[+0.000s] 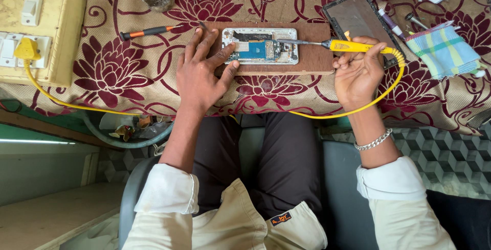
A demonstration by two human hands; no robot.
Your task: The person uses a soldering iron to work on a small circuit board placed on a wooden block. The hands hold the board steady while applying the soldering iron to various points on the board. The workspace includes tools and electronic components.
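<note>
Head view looks straight down on a workbench draped in a maroon-flowered cloth point(128, 71), whose near edge runs just above the person's lap. An opened phone point(261, 46), back off and blue circuit board exposed, lies flat on a brown wooden board point(312, 55) near that edge; its long axis runs left to right, parallel to the bench edge. The left hand point(202, 71) rests flat with fingers spread, fingertips pressing the phone's left end and the board, gripping nothing. The right hand point(358, 71) is curled closed around the yellow soldering iron point(353, 46), which lies almost level, its metal tip pointing left onto the phone's right end. Its yellow cord point(358, 108) loops down past the bench edge toward a yellow plug point(26, 49) at the left. Bare cloth lies left of the board, below an orange-and-black screwdriver point(148, 31). To the right the room is tight: a detached screen panel point(358, 17) and a checked cloth point(442, 50) lie close.
</note>
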